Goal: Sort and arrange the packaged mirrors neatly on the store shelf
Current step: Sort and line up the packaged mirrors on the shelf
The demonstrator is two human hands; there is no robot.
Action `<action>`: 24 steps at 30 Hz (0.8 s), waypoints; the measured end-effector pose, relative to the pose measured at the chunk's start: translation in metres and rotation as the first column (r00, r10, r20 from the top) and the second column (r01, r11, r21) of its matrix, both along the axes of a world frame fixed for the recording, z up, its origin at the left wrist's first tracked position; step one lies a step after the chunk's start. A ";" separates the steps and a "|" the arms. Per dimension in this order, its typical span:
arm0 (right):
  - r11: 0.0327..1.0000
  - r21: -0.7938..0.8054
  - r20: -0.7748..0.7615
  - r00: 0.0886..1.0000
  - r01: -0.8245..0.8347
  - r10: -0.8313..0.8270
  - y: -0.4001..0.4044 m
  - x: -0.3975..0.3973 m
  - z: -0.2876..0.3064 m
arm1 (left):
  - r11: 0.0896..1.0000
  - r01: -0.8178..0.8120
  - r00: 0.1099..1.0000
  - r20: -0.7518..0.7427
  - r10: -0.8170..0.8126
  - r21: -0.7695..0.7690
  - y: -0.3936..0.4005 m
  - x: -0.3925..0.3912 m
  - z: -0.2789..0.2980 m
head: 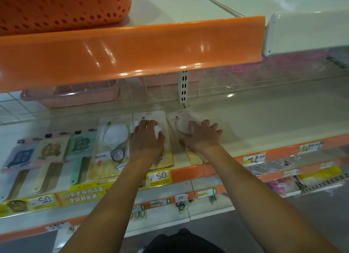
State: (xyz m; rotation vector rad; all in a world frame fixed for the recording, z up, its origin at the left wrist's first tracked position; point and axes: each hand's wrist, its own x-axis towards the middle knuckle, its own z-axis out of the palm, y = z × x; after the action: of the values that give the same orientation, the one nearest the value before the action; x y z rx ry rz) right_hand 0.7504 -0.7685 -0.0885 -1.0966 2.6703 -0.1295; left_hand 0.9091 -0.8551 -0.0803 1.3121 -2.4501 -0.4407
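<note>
Forearms, head view: both reach up from the bottom edge toward the middle shelf (264,124), side by side, the dark clothing of the person just below them.
Left hand (146,139): lies spread, palm down, on the middle mirror pack (151,115), fingers fairly straight and pressing rather than gripping; nothing is clasped.
Right hand (203,135): rests on the right mirror pack (184,113), fingers bent over the round mirror, thumb down at the pack's near left edge; whether it pinches the pack or merely presses it, I cannot tell.
Where the mirrors are: three packs lie flat in a row on the shelf, the bunny mirror pack (113,139) furthest left and untouched, the middle one just beside it, the right one close by and turned slightly askew, its top leaning right.
Step in hand, as I judge it: squaring the right pack against the middle one.
How to do it well: keep the left palm flat as an anchor, swing the right pack's top leftward until the edges run parallel, then draw both bottoms level with the orange shelf lip (188,173).
Watch for: glossy sleeves sliding over one another, so press lightly.
Neighbours: comb packs (51,149) sit further left, a price tag (159,177) reading 5.0 below, an orange basket (62,7) above.
</note>
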 end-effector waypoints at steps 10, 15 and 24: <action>0.992 -0.115 0.006 0.999 0.044 -0.043 0.000 0.012 -0.007 | 1.000 0.021 1.000 0.015 -0.021 0.001 0.004 -0.003 0.002; 0.990 -0.144 -0.026 1.000 -0.010 0.006 0.006 0.014 -0.008 | 0.998 0.060 0.998 0.036 -0.059 -0.022 0.006 -0.006 -0.002; 0.954 -0.300 -0.093 0.995 0.005 -0.034 0.011 0.012 -0.010 | 0.998 0.026 0.999 0.039 -0.023 -0.060 0.008 0.000 0.003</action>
State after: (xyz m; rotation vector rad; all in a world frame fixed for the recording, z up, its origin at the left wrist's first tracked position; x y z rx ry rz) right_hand 0.7621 -0.7575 -0.0982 -1.1888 2.8136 -0.5137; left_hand 0.9086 -0.8475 -0.0775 1.2782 -2.4925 -0.3474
